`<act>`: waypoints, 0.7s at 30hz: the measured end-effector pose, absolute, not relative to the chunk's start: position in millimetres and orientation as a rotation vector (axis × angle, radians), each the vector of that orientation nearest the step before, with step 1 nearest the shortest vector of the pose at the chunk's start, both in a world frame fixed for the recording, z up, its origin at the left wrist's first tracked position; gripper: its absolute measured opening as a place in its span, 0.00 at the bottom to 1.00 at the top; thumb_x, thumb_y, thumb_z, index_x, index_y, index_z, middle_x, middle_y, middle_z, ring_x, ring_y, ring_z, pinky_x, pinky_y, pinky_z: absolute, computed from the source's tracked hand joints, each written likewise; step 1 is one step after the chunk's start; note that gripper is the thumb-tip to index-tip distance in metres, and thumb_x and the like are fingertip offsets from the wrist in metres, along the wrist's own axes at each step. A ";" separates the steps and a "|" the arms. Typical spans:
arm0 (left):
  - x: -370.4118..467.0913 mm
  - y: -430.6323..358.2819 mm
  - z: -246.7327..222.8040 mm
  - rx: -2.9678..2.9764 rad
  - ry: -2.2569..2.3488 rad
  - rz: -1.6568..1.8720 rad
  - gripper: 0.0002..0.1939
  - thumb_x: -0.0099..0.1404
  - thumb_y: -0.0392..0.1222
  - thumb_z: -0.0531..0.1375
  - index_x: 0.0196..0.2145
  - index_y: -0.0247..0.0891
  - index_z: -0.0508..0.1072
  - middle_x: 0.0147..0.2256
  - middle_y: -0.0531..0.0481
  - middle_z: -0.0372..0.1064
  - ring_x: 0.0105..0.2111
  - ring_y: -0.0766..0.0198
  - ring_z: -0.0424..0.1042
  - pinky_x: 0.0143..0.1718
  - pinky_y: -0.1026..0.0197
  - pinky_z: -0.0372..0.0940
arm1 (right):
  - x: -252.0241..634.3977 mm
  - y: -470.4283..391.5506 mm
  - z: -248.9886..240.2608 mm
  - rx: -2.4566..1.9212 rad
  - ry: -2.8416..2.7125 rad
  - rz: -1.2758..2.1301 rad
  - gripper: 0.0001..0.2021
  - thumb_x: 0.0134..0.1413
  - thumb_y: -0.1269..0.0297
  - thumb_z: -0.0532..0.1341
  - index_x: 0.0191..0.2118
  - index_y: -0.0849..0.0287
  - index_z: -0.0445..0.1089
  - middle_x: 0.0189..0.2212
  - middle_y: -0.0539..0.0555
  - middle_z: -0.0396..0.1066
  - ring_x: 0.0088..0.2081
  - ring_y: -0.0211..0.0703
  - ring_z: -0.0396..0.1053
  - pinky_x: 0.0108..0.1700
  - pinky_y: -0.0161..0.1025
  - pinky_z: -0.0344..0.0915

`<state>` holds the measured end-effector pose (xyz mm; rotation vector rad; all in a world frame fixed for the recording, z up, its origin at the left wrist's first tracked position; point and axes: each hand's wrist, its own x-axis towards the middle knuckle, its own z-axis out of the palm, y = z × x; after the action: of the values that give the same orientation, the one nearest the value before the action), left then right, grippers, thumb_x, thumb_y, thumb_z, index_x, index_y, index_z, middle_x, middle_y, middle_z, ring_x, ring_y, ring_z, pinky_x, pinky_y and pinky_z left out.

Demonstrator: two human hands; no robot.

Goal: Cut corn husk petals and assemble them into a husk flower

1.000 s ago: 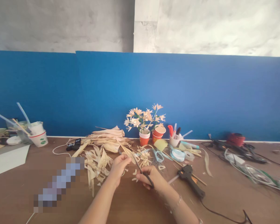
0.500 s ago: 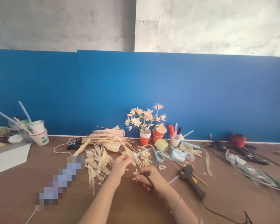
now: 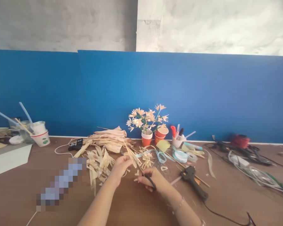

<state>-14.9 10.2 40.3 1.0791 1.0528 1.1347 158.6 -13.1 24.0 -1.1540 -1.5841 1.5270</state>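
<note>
Between its thumb and fingers my left hand [image 3: 120,168] pinches a pale, dried husk strip [image 3: 130,153] that points up and away. My right hand [image 3: 152,179] grips a pair of dark-handled scissors [image 3: 149,179], its fingers in the loops. The blades reach up to the left, against the husk strip near my left fingertips; whether they are cutting it is too small to tell. Small husk scraps [image 3: 136,173] lie on the table between my hands. Just beyond them are cut, petal-shaped husk pieces [image 3: 147,160]. A heap of curled husk strips [image 3: 100,163] lies left of my left hand.
Paper cups [image 3: 146,140] hold husk flowers [image 3: 147,117] at the back. A black glue gun [image 3: 193,183] with a trailing cable lies to the right. Blue ribbon [image 3: 180,156], cords [image 3: 261,177] and a white cup [image 3: 41,138] also stand or lie about. A blue panel [image 3: 179,84] borders the table.
Almost nothing differs. Both hands keep their places and grips, with at most a tiny shift of my left forearm.
</note>
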 end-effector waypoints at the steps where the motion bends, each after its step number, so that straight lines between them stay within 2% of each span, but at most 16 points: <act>1: -16.2 10.8 40.0 1.085 1.053 1.121 0.10 0.48 0.44 0.63 0.20 0.37 0.68 0.21 0.55 0.69 0.23 0.67 0.64 0.29 0.65 0.56 | 159.0 -13.1 23.9 -1.161 -1.595 1.526 0.20 0.39 0.48 0.68 0.26 0.64 0.70 0.11 0.43 0.59 0.13 0.28 0.51 0.15 0.29 0.45; 6: -21.4 13.6 39.6 1.105 1.034 1.073 0.11 0.47 0.46 0.65 0.21 0.37 0.68 0.21 0.55 0.69 0.24 0.66 0.65 0.31 0.64 0.57 | 160.6 -13.5 25.2 -1.150 -1.631 1.528 0.20 0.40 0.48 0.68 0.26 0.63 0.70 0.11 0.43 0.59 0.13 0.28 0.51 0.16 0.29 0.45; 12: -25.2 13.6 40.4 1.149 1.076 1.025 0.14 0.48 0.49 0.65 0.28 0.35 0.75 0.27 0.52 0.73 0.30 0.63 0.67 0.37 0.62 0.58 | 160.4 -12.0 25.4 -1.159 -1.622 1.516 0.20 0.39 0.48 0.68 0.26 0.64 0.71 0.11 0.43 0.59 0.13 0.28 0.52 0.15 0.29 0.45; 21: -17.9 15.8 33.0 1.292 1.160 0.994 0.18 0.46 0.54 0.67 0.25 0.35 0.72 0.23 0.55 0.67 0.26 0.66 0.62 0.32 0.63 0.55 | 158.6 -11.1 24.9 -1.124 -1.572 1.512 0.19 0.38 0.49 0.69 0.25 0.64 0.71 0.11 0.43 0.59 0.13 0.28 0.51 0.15 0.29 0.44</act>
<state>-17.9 15.8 33.0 1.2925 1.1597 0.9937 158.6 -11.1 24.9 -1.1236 -1.5723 1.5119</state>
